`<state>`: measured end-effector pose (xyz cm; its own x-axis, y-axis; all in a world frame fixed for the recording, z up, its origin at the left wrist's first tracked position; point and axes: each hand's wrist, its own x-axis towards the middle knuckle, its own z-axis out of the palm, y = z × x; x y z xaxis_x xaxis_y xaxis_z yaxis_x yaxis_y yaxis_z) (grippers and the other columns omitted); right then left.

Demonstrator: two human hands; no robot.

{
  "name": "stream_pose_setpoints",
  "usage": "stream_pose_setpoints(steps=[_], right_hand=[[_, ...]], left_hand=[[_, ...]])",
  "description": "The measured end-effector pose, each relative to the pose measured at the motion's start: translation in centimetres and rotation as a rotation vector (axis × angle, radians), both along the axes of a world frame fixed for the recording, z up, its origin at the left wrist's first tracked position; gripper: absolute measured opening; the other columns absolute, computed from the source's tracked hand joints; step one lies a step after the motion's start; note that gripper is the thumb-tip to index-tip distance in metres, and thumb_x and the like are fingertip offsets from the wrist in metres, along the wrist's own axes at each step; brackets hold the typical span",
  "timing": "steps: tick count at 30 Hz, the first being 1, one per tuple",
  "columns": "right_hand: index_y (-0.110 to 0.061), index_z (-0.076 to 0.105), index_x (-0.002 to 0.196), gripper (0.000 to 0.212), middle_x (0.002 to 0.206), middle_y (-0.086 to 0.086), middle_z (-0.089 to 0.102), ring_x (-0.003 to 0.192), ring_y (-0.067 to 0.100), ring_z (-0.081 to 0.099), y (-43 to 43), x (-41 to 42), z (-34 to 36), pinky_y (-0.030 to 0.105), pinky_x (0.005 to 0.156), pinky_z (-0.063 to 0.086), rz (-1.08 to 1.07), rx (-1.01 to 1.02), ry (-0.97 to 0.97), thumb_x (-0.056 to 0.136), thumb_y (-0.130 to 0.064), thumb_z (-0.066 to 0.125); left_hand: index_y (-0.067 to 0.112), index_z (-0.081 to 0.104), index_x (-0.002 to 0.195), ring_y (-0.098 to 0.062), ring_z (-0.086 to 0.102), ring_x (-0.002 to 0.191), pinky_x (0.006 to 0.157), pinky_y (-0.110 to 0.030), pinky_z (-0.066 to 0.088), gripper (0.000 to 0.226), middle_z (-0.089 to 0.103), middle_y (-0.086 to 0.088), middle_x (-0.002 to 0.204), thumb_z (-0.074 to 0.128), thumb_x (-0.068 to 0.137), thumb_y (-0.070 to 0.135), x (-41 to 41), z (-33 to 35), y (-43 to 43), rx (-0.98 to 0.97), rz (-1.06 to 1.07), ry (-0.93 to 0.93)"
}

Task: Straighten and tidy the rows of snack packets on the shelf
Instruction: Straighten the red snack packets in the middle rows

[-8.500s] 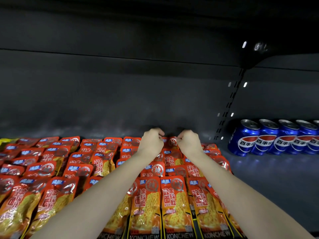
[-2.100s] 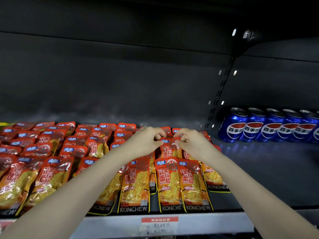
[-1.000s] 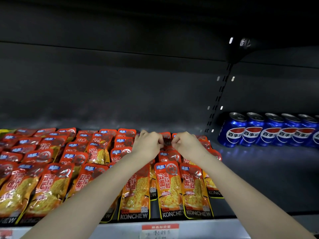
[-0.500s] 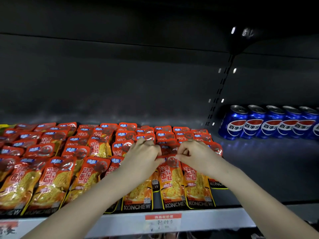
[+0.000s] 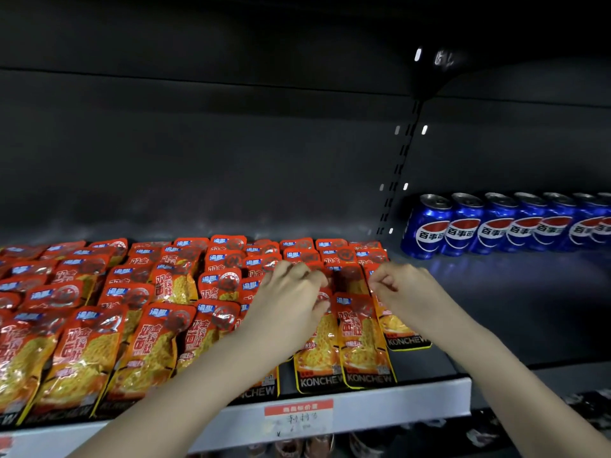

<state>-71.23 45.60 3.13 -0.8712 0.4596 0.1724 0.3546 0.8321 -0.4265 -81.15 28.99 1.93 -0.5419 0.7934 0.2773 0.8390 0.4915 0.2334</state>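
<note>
Orange-red snack packets lie overlapping in several rows across the left and middle of the dark shelf. My left hand is over the third row from the right, its fingers curled on the top edge of the front packet. My right hand pinches the top of the rightmost row's packet. Between the hands lies a front packet with its black KONCHEW band at the shelf lip. The hands hide the packet tops they hold.
A line of blue Pepsi cans stands at the back right, past a slotted upright. Dark bare shelf lies between cans and packets. The white front rail carries a red-topped price tag.
Both hands have drawn slightly apart. The right hand has shifted right onto the outermost row, and the left hand stays on its packet near the front.
</note>
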Motion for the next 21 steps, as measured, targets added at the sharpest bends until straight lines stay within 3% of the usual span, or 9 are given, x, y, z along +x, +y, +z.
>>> stream_pose_setpoints(steps=[3,7,11,14,17,21], right_hand=[[-0.011,0.066,0.087,0.022,0.077,-0.001,0.063,0.071,0.015,0.057,-0.2,1.0,-0.9,0.025,0.059,0.035,-0.014,0.038,-0.121,0.095,-0.026,0.052],[-0.015,0.064,0.090,0.023,0.075,-0.001,0.062,0.072,0.020,0.060,-1.2,1.7,-2.0,0.027,0.057,0.037,-0.042,0.004,-0.128,0.096,-0.033,0.050],[-0.018,0.061,0.099,0.018,0.086,-0.001,0.063,0.078,0.018,0.060,-1.7,1.8,-2.7,0.026,0.059,0.038,-0.060,-0.025,-0.092,0.095,-0.032,0.051],[-0.016,0.058,0.101,0.011,0.082,-0.001,0.063,0.071,0.015,0.060,-1.6,1.7,-3.0,0.024,0.057,0.043,-0.044,-0.145,-0.030,0.093,-0.023,0.054],[-0.012,0.058,0.111,0.019,0.070,-0.011,0.052,0.058,0.000,0.050,-1.1,1.6,-3.4,0.011,0.050,0.040,-0.038,-0.220,0.005,0.092,-0.013,0.054],[-0.014,0.060,0.111,0.022,0.080,-0.007,0.058,0.067,0.004,0.053,-0.2,1.3,-3.3,0.007,0.050,0.037,-0.067,-0.189,0.081,0.090,-0.010,0.053]], left_hand=[[0.025,0.042,0.136,-0.017,0.028,0.128,0.107,-0.034,0.028,0.052,0.045,0.006,0.135,0.051,0.091,0.047,0.6,0.2,1.5,-0.067,-0.069,0.020],[0.021,0.038,0.140,-0.020,0.025,0.126,0.105,-0.038,0.027,0.083,0.038,0.003,0.135,0.064,0.072,0.063,0.7,-0.1,3.1,-0.276,-0.131,0.035],[0.020,0.035,0.140,-0.020,0.022,0.124,0.103,-0.039,0.026,0.092,0.035,0.002,0.135,0.067,0.067,0.065,1.0,-0.5,3.6,-0.374,-0.176,0.045],[0.021,0.029,0.143,-0.021,0.022,0.125,0.104,-0.040,0.026,0.094,0.036,-0.001,0.135,0.067,0.068,0.063,1.2,-0.5,3.7,-0.363,-0.173,0.036],[0.022,0.026,0.144,-0.022,0.023,0.125,0.103,-0.038,0.027,0.095,0.036,-0.001,0.134,0.068,0.068,0.062,1.4,-0.7,3.8,-0.299,-0.164,0.048],[0.023,0.025,0.144,-0.021,0.022,0.127,0.103,-0.036,0.025,0.088,0.035,0.000,0.134,0.064,0.074,0.059,1.4,-1.0,4.1,-0.206,-0.140,0.094]])
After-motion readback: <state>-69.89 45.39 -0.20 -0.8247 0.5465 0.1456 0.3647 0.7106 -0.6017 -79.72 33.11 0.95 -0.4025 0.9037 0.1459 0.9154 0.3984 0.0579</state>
